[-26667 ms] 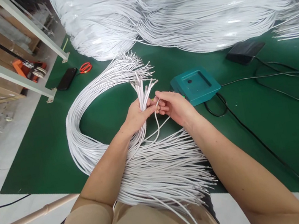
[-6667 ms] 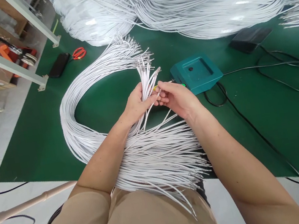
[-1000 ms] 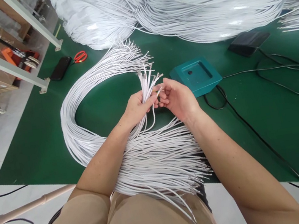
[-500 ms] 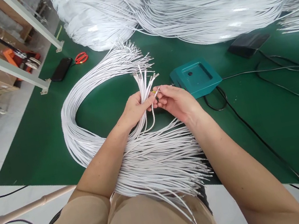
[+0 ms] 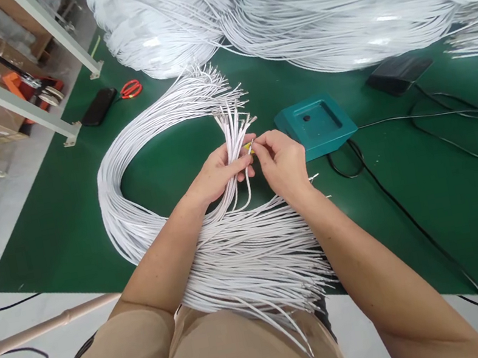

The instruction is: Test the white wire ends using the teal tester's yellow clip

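Observation:
My left hand (image 5: 218,174) is closed round a small bunch of white cables (image 5: 230,128), whose stripped ends fan upward above the thumb. One cable stands a little apart from that bunch, its tip between my two hands. My right hand (image 5: 286,161) pinches at this tip with thumb and forefinger. A small yellow thing (image 5: 249,148) shows by the fingertips; its kind is mostly hidden. Below and to the left, a large curved bundle of white cables (image 5: 114,192) lies on the green tabletop (image 5: 437,230), its lower ends spread out under my forearms.
A teal device (image 5: 320,143) with a recessed top sits right of my hands, black cords (image 5: 390,195) trailing from it. Behind are big heaps of white cables (image 5: 339,13) and a dark box-like object (image 5: 399,75). Red-handled scissors (image 5: 131,89) and a black phone-like object (image 5: 99,107) lie far left.
My right hand has turned over, its back now facing up and its fingers drawn in at the cable tip. The left hand keeps its hold on the bunch.

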Tool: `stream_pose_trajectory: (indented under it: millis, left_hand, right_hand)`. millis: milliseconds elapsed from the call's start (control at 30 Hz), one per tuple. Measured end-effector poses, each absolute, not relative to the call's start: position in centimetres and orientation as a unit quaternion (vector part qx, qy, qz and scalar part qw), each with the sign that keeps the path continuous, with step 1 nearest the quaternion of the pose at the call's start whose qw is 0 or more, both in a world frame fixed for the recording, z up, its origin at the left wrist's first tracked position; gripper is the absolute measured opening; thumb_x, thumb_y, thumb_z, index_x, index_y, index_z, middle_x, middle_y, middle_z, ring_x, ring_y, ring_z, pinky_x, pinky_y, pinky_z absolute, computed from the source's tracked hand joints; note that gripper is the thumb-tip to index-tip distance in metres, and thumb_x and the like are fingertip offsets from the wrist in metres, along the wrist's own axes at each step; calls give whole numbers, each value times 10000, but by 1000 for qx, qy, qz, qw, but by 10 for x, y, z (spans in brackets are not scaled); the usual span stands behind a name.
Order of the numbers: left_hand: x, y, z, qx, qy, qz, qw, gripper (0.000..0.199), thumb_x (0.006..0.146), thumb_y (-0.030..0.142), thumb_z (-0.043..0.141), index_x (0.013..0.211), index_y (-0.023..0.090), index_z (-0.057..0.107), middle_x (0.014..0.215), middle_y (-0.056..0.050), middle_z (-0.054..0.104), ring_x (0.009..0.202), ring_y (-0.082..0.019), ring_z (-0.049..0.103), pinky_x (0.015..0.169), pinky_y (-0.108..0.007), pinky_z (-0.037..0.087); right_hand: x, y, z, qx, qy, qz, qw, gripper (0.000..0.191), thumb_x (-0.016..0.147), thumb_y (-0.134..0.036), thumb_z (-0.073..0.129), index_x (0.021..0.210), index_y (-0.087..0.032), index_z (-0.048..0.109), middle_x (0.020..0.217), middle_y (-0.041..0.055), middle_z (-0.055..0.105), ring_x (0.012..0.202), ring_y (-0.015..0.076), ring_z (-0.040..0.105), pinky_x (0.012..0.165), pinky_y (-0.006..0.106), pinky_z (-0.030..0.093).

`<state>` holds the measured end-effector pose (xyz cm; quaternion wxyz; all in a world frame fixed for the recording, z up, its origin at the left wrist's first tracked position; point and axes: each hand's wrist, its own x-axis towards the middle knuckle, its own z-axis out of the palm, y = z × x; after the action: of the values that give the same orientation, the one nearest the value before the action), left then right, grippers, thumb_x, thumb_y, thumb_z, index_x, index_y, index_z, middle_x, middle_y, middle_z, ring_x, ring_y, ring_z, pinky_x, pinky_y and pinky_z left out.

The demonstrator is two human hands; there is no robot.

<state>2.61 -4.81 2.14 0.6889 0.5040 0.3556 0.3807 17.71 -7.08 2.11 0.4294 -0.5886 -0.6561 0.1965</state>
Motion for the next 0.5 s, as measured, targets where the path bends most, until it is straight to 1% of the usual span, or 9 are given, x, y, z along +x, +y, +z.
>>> stream_pose_trajectory:
  millis: [67, 133, 200, 233, 300, 367, 400, 433, 500]
  left_hand:
    - [25, -47, 22, 489, 363, 374, 699, 432, 736, 226, 725, 1154, 172, 629, 766, 15, 575, 584, -62, 593, 480, -185, 381]
    - [23, -45, 23, 483, 373, 362, 705, 415, 737, 208, 711, 1141, 148, 635, 757, 8, 581, 575, -63, 595, 476, -185, 381]
    - [20, -42, 22, 487, 385, 352, 700, 432, 741, 184, 694, 1163, 129, 621, 755, -1, 596, 584, -70, 610, 481, -181, 387]
    - [19, -40, 21, 493, 397, 350, 690, 460, 741, 168, 687, 1191, 126, 603, 754, -2, 604, 593, -76, 623, 486, -178, 392]
    - [16, -37, 19, 510, 426, 348, 661, 511, 739, 140, 676, 1239, 125, 569, 756, -2, 618, 616, -90, 649, 499, -173, 409]
    - [13, -35, 18, 524, 453, 345, 633, 515, 741, 133, 669, 1245, 127, 562, 767, -3, 627, 640, -104, 673, 515, -172, 431]
    - [12, -34, 17, 531, 464, 340, 622, 499, 745, 138, 667, 1234, 126, 567, 775, -7, 632, 653, -112, 684, 523, -173, 443]
    - [11, -33, 16, 536, 472, 335, 614, 483, 750, 147, 667, 1224, 125, 572, 784, -11, 637, 667, -120, 694, 531, -173, 455]
    - [11, -33, 15, 546, 485, 329, 599, 471, 758, 166, 669, 1218, 126, 573, 793, -14, 642, 692, -135, 708, 541, -175, 474]
  right_hand:
    - [175, -72, 20, -583, -718, 83, 372, 298, 953, -239, 362, 780, -187, 599, 850, 91, 622, 803, 194, 540, 740, 309, 399]
    - [175, -73, 20, -566, -762, 9, 313, 355, 972, -231, 305, 798, -178, 610, 852, 113, 610, 828, 213, 528, 753, 321, 377]
    - [176, -72, 21, -556, -788, -18, 264, 379, 978, -227, 286, 822, -170, 627, 839, 114, 609, 829, 221, 525, 749, 329, 367]
    - [178, -70, 22, -556, -793, -22, 248, 365, 976, -229, 296, 863, -164, 637, 858, 116, 617, 842, 228, 529, 747, 333, 366]
    - [183, -64, 24, -567, -789, -31, 234, 300, 958, -231, 355, 1017, -145, 636, 956, 134, 643, 903, 257, 538, 752, 353, 369]
    - [189, -55, 26, -575, -788, -40, 214, 292, 918, -209, 426, 1135, -128, 603, 1034, 159, 659, 956, 294, 539, 768, 383, 371]
    - [192, -50, 27, -572, -796, -42, 194, 287, 898, -189, 448, 1128, -124, 606, 1021, 163, 671, 951, 304, 543, 778, 398, 370]
    - [195, -44, 27, -563, -809, -40, 166, 258, 885, -170, 456, 1071, -125, 628, 969, 158, 687, 923, 304, 552, 789, 408, 368]
    - [198, -35, 28, -538, -835, -37, 111, 202, 871, -142, 457, 904, -140, 656, 851, 136, 698, 853, 284, 565, 808, 413, 362]
